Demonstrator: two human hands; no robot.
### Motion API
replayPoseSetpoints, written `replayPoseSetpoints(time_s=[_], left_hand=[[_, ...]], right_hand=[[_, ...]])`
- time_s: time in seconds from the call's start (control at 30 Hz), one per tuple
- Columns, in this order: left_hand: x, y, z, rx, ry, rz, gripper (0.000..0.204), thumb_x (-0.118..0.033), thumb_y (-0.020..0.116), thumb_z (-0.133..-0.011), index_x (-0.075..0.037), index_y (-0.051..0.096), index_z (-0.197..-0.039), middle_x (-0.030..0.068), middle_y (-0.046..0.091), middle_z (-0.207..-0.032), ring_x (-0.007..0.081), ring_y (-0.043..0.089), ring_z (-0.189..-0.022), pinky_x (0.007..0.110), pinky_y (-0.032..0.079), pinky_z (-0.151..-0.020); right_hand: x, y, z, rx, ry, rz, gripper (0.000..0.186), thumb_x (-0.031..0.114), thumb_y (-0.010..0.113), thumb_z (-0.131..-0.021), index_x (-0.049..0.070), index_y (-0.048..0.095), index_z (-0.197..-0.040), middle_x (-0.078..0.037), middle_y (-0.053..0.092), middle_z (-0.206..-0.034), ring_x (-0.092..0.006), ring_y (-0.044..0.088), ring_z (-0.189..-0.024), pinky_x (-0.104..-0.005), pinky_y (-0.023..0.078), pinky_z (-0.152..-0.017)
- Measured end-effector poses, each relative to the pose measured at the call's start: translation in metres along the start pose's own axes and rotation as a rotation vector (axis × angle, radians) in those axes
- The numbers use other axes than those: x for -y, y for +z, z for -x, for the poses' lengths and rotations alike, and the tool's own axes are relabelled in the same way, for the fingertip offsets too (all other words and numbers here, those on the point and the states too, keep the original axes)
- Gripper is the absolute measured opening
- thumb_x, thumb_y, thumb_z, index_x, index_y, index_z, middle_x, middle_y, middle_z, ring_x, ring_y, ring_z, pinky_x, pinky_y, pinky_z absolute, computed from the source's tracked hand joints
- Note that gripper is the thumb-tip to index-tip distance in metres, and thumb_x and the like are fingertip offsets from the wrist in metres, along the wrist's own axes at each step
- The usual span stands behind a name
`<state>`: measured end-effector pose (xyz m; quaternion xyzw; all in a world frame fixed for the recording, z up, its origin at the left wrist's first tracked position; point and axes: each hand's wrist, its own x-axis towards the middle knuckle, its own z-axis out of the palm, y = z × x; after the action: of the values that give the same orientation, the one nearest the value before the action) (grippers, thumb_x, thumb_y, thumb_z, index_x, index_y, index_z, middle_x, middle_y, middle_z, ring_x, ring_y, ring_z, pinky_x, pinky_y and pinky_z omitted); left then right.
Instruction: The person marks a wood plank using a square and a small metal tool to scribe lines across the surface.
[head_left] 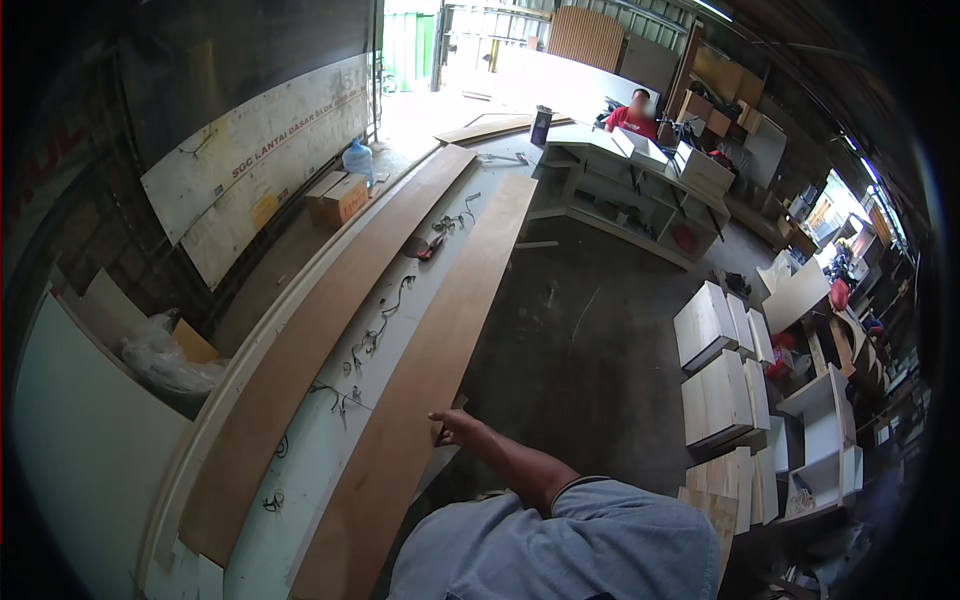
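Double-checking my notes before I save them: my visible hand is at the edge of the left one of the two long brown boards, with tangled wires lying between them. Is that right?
Not quite: the head view shows your visible hand at the edge of the right long brown board, with tangled wires lying between the two.

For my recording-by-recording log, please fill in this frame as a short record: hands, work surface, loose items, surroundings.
Right hand: at the right edge of the nearer brown board; grip unclear
Left hand: not in view
Work surface: pale panel, showing between the nearer board and another long brown board
Loose items: dark twisted pieces, one red-and-black item
Background: person in red behind a pale shelf unit
Right side: pale wooden boxes
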<state>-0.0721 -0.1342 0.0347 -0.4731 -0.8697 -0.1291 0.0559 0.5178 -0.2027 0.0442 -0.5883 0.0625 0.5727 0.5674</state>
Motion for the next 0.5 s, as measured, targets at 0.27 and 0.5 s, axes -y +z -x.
replayPoseSetpoints(time_s=[0.27, 0.5], left_hand=[[-0.006, -0.002, -0.02, 0.017, -0.004, -0.085, 0.057, -0.055, 0.054, -0.091, -0.001, 0.07, -0.098, 0.0213, 0.065, -0.106, 0.0386, 0.063, -0.096, 0.054, 0.048, -0.079], [-0.037, -0.005, -0.028, 0.011, 0.022, -0.181, 0.057, -0.054, 0.057, -0.088, -0.002, 0.07, -0.106, 0.0196, 0.064, -0.114, 0.0366, 0.063, -0.105, 0.054, 0.047, -0.084]], right_hand=[[0.008, -0.009, -0.05, 0.054, 0.06, 0.112, 0.067, 0.029, 0.062, -0.101, 0.0, 0.034, -0.155, -0.028, 0.044, -0.153, -0.0465, 0.059, -0.127, -0.0588, 0.055, -0.097], [0.056, -0.021, -0.035, 0.294, 0.154, 0.602, 0.069, 0.046, 0.066, -0.097, 0.0, 0.049, -0.147, -0.031, 0.058, -0.137, -0.0452, 0.068, -0.113, -0.0604, 0.058, -0.09]])
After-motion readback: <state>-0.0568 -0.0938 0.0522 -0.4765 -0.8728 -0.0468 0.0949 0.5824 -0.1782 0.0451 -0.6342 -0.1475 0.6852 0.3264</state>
